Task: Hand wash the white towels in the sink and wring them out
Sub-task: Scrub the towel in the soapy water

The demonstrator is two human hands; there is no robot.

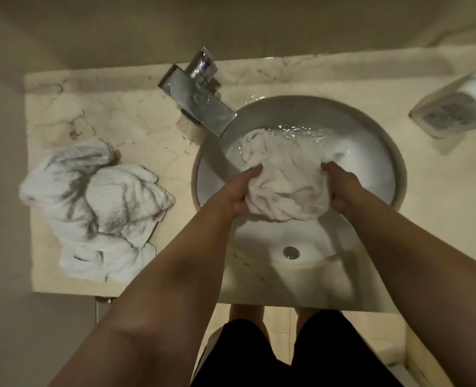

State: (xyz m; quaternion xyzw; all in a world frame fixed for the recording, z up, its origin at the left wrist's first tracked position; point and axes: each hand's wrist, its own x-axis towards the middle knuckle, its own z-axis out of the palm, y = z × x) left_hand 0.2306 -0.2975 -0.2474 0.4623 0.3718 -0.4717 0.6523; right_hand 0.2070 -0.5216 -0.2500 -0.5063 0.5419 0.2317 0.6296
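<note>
Your two bare forearms reach forward from the bottom of the view into the round sink (pixel 203 169), and your left hand (pixel 238 191) and right hand (pixel 340 188) each curl their fingers round opposite ends of the wet white towel (pixel 284 180), bunched between them over the water. Beyond your grip stands the chrome faucet (pixel 197 96). Well left of your left hand, the heap of white towels (pixel 94 210) lies on the marble counter (pixel 136 118).

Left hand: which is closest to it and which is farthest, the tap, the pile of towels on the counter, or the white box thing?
From the left hand, in the head view:
1. Tap, behind the sink, up left.
2. Pile of towels, on the counter, far left.
3. White box, far right corner.
</note>
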